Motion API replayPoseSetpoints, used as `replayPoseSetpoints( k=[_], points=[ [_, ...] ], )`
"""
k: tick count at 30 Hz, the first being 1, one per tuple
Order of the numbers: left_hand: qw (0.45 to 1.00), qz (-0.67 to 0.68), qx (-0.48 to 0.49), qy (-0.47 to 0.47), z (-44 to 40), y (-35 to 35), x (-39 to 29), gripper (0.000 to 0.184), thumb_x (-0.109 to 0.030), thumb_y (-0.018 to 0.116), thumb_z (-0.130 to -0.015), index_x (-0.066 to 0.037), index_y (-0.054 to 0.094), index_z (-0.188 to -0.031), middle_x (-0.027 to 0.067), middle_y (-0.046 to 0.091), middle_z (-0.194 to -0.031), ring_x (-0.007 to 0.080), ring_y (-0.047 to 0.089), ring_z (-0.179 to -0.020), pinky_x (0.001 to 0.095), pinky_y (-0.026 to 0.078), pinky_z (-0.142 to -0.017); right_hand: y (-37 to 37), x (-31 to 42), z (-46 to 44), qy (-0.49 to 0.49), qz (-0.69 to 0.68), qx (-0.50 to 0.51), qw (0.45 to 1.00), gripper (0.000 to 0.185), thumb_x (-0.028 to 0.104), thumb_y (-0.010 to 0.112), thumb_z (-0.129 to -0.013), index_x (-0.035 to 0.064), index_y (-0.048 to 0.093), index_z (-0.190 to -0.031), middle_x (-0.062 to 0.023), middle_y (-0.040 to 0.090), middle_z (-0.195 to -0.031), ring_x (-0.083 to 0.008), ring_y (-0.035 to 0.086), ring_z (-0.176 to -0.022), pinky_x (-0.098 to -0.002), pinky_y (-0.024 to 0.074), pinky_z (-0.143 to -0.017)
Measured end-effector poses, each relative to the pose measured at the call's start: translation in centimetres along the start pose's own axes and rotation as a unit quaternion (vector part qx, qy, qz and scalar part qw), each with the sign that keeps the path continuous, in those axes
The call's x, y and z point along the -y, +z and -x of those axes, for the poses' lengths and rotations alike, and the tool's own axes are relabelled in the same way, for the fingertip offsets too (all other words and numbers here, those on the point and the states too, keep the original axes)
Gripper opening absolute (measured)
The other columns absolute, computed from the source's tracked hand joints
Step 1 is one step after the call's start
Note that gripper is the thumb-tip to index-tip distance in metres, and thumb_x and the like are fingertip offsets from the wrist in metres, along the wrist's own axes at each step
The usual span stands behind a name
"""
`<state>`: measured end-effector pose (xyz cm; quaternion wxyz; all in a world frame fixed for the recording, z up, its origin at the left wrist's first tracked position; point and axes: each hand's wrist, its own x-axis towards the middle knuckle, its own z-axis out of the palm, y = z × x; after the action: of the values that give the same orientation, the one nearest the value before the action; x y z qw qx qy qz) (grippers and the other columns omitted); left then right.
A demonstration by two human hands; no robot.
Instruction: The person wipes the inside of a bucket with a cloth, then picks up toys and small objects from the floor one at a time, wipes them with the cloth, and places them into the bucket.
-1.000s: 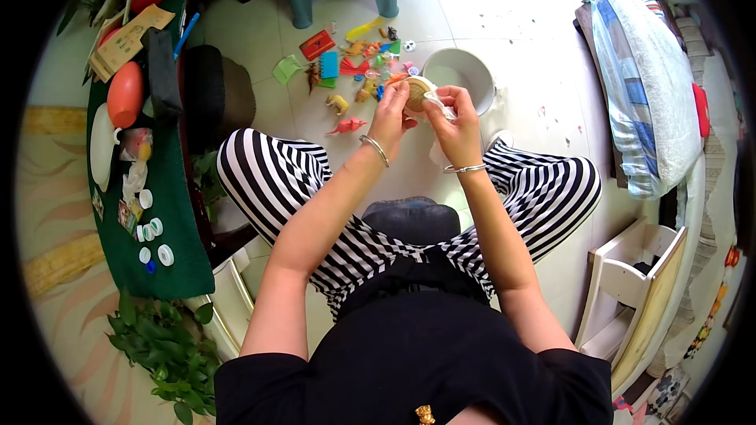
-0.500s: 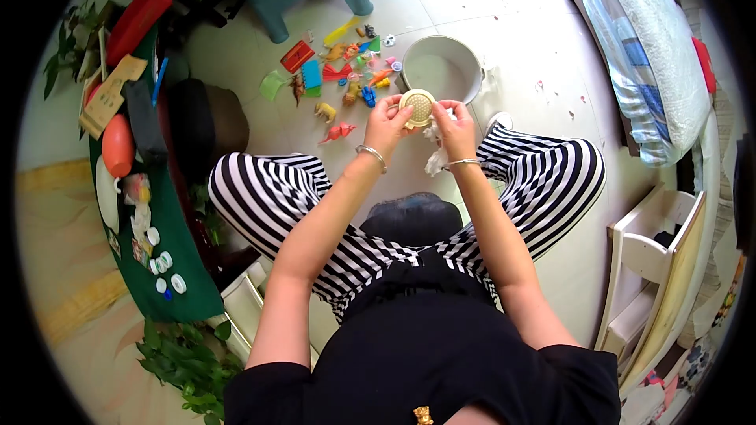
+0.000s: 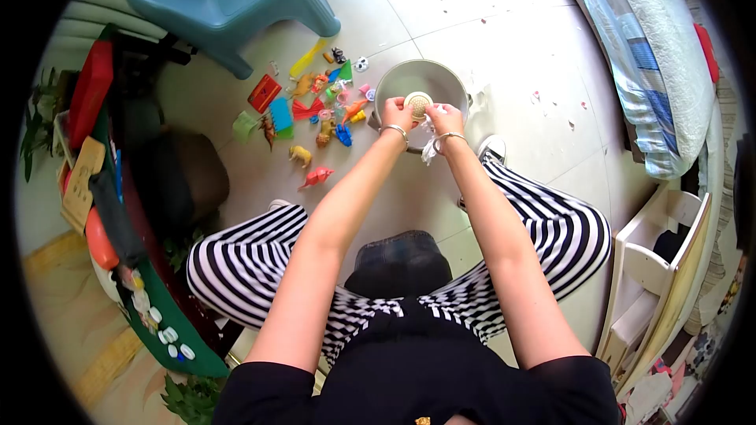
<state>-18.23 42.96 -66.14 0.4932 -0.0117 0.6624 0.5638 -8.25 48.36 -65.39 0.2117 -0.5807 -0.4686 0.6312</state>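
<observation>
Both hands hold a small round beige disc (image 3: 418,103) with a dotted face over the near rim of a grey bucket (image 3: 425,72). My left hand (image 3: 398,114) has its fingers closed on the disc's left edge. On the right edge my right hand (image 3: 446,120) grips it too, with a crumpled white tissue (image 3: 429,151) hanging below the fingers. Left of the bucket, small toys lie scattered on the floor, among them a red animal figure (image 3: 316,178), a tan animal figure (image 3: 300,156) and a blue figure (image 3: 343,134).
A blue-green plastic stool (image 3: 236,0) stands at the upper left. Along the left is a green-covered table (image 3: 206,360) with white caps (image 3: 172,351). A plastic-wrapped cushion (image 3: 661,71) and a white wooden rack (image 3: 642,260) are at the right. Small scraps dot the floor.
The view has shifted, with the stool further into it. Both hands have moved forward with the disc, from beside the bucket to over its near rim. The tissue hangs lower from my right hand.
</observation>
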Motion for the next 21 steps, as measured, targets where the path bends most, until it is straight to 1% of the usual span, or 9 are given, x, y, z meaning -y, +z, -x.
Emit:
replayPoseSetpoints(
  k=[3,5,8,13,15,18,19,20,21],
  points=[
    [0.997,-0.065,-0.033,-0.012,-4.6,1.2,2.6,0.032,-0.006,0.058,-0.080,-0.002,0.048,-0.110,0.0142,0.058,-0.098,0.0253,0.061,-0.086,0.0362,0.054,-0.068,0.3,-3.2,-4.6,0.018,0.060,-0.009,0.998,0.033,0.020,0.068,-0.071,-0.0030,0.061,-0.093,-0.0115,0.065,-0.081,-0.0161,0.059,-0.070,-0.0286,0.0469,-0.063],
    [0.966,-0.241,-0.076,0.049,-7.3,1.4,4.3,0.029,-0.008,0.057,-0.078,-0.002,0.055,-0.106,0.0186,0.059,-0.103,0.0311,0.061,-0.090,0.0383,0.049,-0.080,0.2,-4.9,-6.7,0.038,0.102,-0.015,0.994,0.036,0.021,0.068,-0.070,-0.0036,0.061,-0.095,-0.0130,0.065,-0.084,-0.0180,0.061,-0.073,-0.0296,0.0475,-0.066],
    [0.946,-0.310,-0.091,0.029,-7.8,2.0,4.6,0.031,-0.003,0.052,-0.075,0.002,0.056,-0.105,0.0199,0.061,-0.100,0.0293,0.061,-0.090,0.0352,0.050,-0.075,0.5,-6.2,-8.1,0.080,0.147,-0.014,0.986,0.038,0.019,0.067,-0.067,-0.0047,0.061,-0.097,-0.0161,0.065,-0.087,-0.0230,0.062,-0.076,-0.0326,0.0475,-0.070],
    [0.951,-0.284,-0.071,-0.098,-5.9,2.4,2.2,0.036,-0.002,0.048,-0.074,0.002,0.056,-0.109,0.0237,0.057,-0.109,0.0365,0.055,-0.102,0.0381,0.043,-0.086,1.2,-7.8,-8.9,0.138,0.104,0.013,0.985,0.037,0.016,0.067,-0.068,-0.0073,0.061,-0.095,-0.0168,0.064,-0.087,-0.0243,0.062,-0.075,-0.0346,0.0470,-0.067],
    [0.948,-0.276,-0.087,-0.136,-6.1,2.2,3.2,0.036,0.000,0.046,-0.074,0.003,0.056,-0.108,0.0248,0.056,-0.111,0.0382,0.053,-0.106,0.0399,0.042,-0.088,1.4,-7.1,-8.3,0.221,0.108,-0.020,0.969,0.037,0.015,0.067,-0.069,-0.0086,0.060,-0.096,-0.0167,0.063,-0.086,-0.0255,0.061,-0.074,-0.0361,0.0468,-0.064],
    [0.971,-0.164,-0.121,-0.127,-6.4,1.4,4.7,0.034,-0.001,0.047,-0.075,0.005,0.055,-0.107,0.0219,0.059,-0.105,0.0353,0.058,-0.096,0.0380,0.046,-0.080,1.7,-4.9,-6.3,0.200,0.002,-0.025,0.979,0.022,0.012,0.066,-0.072,-0.0042,0.058,-0.086,-0.0115,0.059,-0.073,-0.0210,0.055,-0.058,-0.0348,0.0423,-0.050],
    [0.983,-0.114,-0.062,-0.127,-4.4,1.2,3.0,0.038,0.000,0.048,-0.076,0.004,0.050,-0.114,0.0190,0.058,-0.105,0.0292,0.058,-0.091,0.0379,0.047,-0.075,1.8,-3.7,-5.1,0.196,-0.067,-0.022,0.978,0.016,0.010,0.066,-0.074,-0.0018,0.056,-0.080,-0.0082,0.055,-0.065,-0.0180,0.050,-0.050,-0.0328,0.0388,-0.042],
    [0.990,-0.063,-0.003,-0.124,-2.8,0.9,1.8,0.043,0.000,0.048,-0.077,0.004,0.045,-0.120,0.0161,0.056,-0.105,0.0231,0.058,-0.087,0.0378,0.049,-0.069,1.9,-2.8,-4.2,0.198,-0.080,-0.017,0.977,0.014,0.012,0.064,-0.075,-0.0003,0.057,-0.076,-0.0087,0.057,-0.066,-0.0174,0.053,-0.052,-0.0338,0.0399,-0.044],
    [0.991,-0.061,-0.005,-0.117,-1.9,0.5,1.6,0.043,0.000,0.048,-0.077,0.004,0.045,-0.120,0.0161,0.056,-0.105,0.0231,0.058,-0.087,0.0378,0.049,-0.069,2.0,-1.9,-3.0,0.192,-0.080,-0.012,0.978,0.014,0.012,0.064,-0.075,-0.0003,0.057,-0.076,-0.0087,0.057,-0.066,-0.0174,0.053,-0.052,-0.0338,0.0399,-0.044]
  ],
)
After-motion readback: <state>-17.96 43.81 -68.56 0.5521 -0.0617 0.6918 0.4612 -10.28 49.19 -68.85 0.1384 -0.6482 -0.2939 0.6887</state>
